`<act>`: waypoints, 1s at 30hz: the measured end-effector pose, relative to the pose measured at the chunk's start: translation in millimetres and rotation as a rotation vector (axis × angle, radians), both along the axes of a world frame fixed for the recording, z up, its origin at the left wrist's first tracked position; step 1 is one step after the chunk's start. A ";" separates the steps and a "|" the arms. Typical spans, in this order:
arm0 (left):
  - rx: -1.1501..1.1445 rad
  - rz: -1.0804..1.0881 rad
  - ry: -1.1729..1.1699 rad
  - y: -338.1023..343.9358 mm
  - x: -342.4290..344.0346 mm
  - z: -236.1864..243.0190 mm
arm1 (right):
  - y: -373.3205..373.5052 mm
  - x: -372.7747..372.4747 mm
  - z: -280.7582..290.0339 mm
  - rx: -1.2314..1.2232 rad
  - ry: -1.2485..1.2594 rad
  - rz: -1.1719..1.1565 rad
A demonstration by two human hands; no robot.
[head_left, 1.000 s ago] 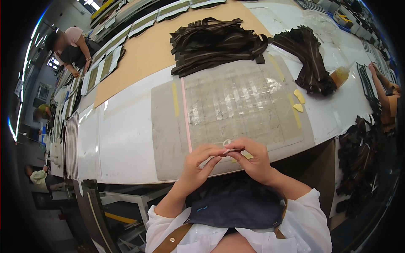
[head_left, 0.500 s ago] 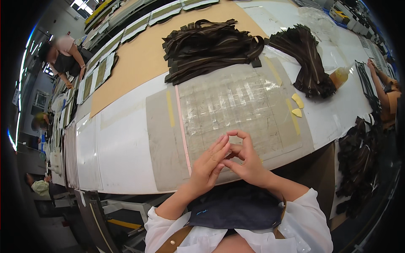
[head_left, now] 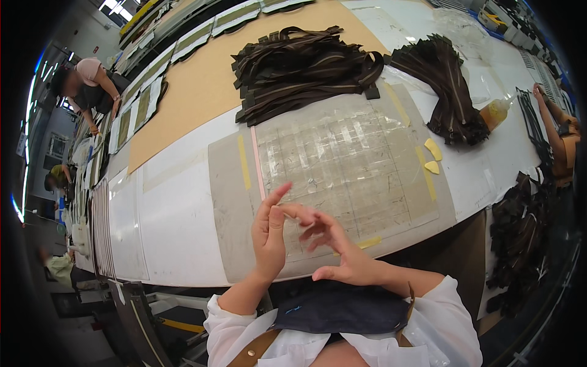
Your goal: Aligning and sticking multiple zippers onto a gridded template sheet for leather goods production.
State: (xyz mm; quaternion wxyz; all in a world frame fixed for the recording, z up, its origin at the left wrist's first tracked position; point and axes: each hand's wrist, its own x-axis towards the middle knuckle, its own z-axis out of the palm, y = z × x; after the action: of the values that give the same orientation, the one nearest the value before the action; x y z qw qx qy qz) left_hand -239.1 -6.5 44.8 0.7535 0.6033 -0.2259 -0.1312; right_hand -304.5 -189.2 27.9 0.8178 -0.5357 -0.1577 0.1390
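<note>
My left hand (head_left: pixel 270 235) is raised over the near edge of a grey work mat (head_left: pixel 227 202), one finger pointing up and others reaching toward the right. Facing it, my right hand (head_left: pixel 342 252) has its fingers loosely bent and its thumb well apart. The fingertips of the two hands meet or overlap; slight blur hides whether they touch. I see nothing held in either. Under and beyond them lies a clear taped sheet (head_left: pixel 342 165) on the mat, with a pink strip (head_left: pixel 257 162) along its left side. A large pile of dark brown zippers (head_left: pixel 306 76) lies behind the mat.
Another zipper bundle (head_left: pixel 449 92) lies at the far right, beside a bottle of amber liquid (head_left: pixel 494 115). Two yellow pieces (head_left: pixel 432 156) sit on the mat's right edge. More dark zippers (head_left: pixel 520 238) hang at the right. A co-worker (head_left: pixel 92 85) bends over the table's left side.
My hands have come apart from their pressed-together pose. The left has shifted left and turned upright, with a finger raised; the right has dropped lower and its fingers have spread.
</note>
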 end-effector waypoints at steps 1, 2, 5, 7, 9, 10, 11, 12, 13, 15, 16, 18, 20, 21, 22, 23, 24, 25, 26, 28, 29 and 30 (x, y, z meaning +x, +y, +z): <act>0.133 0.147 0.008 -8.2 2.8 10.8 | -0.6 2.2 -0.1 -0.316 -0.341 -0.264; 0.175 0.088 -0.031 -8.2 0.0 7.2 | 0.3 3.4 -0.5 -0.313 -0.343 -0.260; 0.091 -0.072 0.148 -22.9 -17.5 4.3 | 3.5 7.3 -4.5 -0.600 -0.572 -0.392; 0.067 -0.154 0.178 -36.2 -30.0 2.5 | 5.6 8.3 -3.7 -0.552 -0.537 -0.407; 0.060 -0.130 -0.004 -47.6 -42.4 -8.6 | 5.8 11.2 -1.2 -0.499 -0.504 -0.411; 0.059 -0.211 0.047 -43.7 -49.0 -26.8 | 4.0 15.0 3.2 -0.521 -0.497 -0.482; 0.055 -0.217 0.049 -43.4 -53.0 -25.7 | 0.0 16.3 5.2 -0.553 -0.484 -0.565; 0.103 -0.230 0.095 -42.4 -56.1 -22.2 | -2.0 15.6 4.6 -0.558 -0.483 -0.568; 0.152 -0.242 0.140 -41.6 -56.8 -20.3 | -3.6 14.4 3.8 -0.672 -0.561 -0.506; -0.060 -0.238 0.220 -43.3 -38.9 -23.7 | 2.8 8.7 0.3 -0.786 -0.638 -0.442; -0.265 -0.220 0.297 -41.8 -32.7 -25.1 | 15.7 4.5 -6.3 -0.709 -0.660 -0.459; -0.223 -0.221 0.250 -41.0 -27.1 -29.0 | 22.5 4.0 -11.2 -0.642 -0.696 -0.494; -0.127 -0.206 0.156 -37.6 -24.2 -31.7 | 23.7 1.0 -8.6 -0.691 -0.700 -0.483; -0.076 -0.196 0.108 -35.0 -24.0 -32.6 | 24.3 -0.7 -7.3 -0.735 -0.703 -0.471; -0.025 -0.186 0.061 -32.4 -24.1 -33.2 | 24.4 -1.5 -7.9 -0.734 -0.704 -0.472; 0.024 -0.177 0.016 -30.2 -22.9 -34.0 | 24.2 -0.8 -9.5 -0.766 -0.728 -0.469; 0.073 -0.168 -0.030 -28.1 -22.0 -34.5 | 24.2 0.2 -11.2 -0.798 -0.752 -0.467; 0.121 -0.159 -0.077 -26.4 -21.2 -34.7 | 24.7 3.4 -13.7 -0.800 -0.751 -0.468; 0.170 -0.147 -0.124 -25.0 -20.6 -34.9 | 25.6 8.8 -16.9 -0.709 -0.790 -0.486; 0.269 -0.122 -0.219 -23.6 -20.1 -34.4 | 26.6 9.6 -15.7 -0.617 -0.830 -0.502; 0.265 -0.124 -0.218 -25.9 -19.6 -30.9 | 26.7 5.3 -12.2 -0.619 -0.755 -0.453; 0.181 -0.093 -0.123 -28.8 -19.6 -25.7 | 26.6 2.7 -10.1 -0.620 -0.679 -0.404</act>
State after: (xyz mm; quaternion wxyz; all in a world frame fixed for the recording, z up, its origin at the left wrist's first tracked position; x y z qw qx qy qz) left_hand -258.8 -35.3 19.1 0.6737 0.6648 -0.2866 -0.1485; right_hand -301.8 -162.5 17.8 0.5332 -0.7884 -0.2592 -0.1640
